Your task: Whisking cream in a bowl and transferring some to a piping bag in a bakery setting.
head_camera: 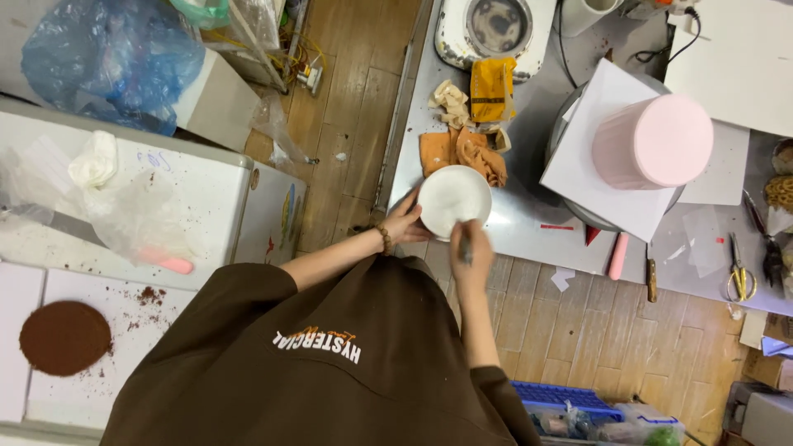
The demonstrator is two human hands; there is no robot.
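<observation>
Your left hand [405, 223] cups the near-left rim of a white bowl [454, 200], fingers curled around its edge, with a beaded bracelet [384, 239] on the wrist. The bowl sits at the front edge of the steel bench [529, 223], directly between your two hands. Your right hand [471, 260] is closed around a thin utensil [466, 248] whose tip reaches into the near side of the bowl; the hand and utensil are blurred, so you cannot tell exactly what kind of tool it is.

Just beyond the bowl, away from your hands, lies a crumpled orange cloth [462, 153], touching or nearly touching the bowl's far rim. Past that sit a yellow packet [492, 89] and a scrap of beige paper [451, 103], and farther still a white kitchen scale [494, 29] with a round plate.

To the right of your right hand, a tall pink cake [654, 140] stands on a white square board [595, 173] set on a turntable. Between that and the bench's front edge lie a pink-handled tool [618, 256] and a dark-handled knife [651, 281], and farther right a pair of gold-handled scissors [740, 277].

Well to the left of your left hand, across a strip of wooden floor [355, 107], a white surface carries a round brown cake layer [64, 337] with crumbs scattered near it, and a clear piping bag [136, 223] rests on a white chest appliance [206, 206].
</observation>
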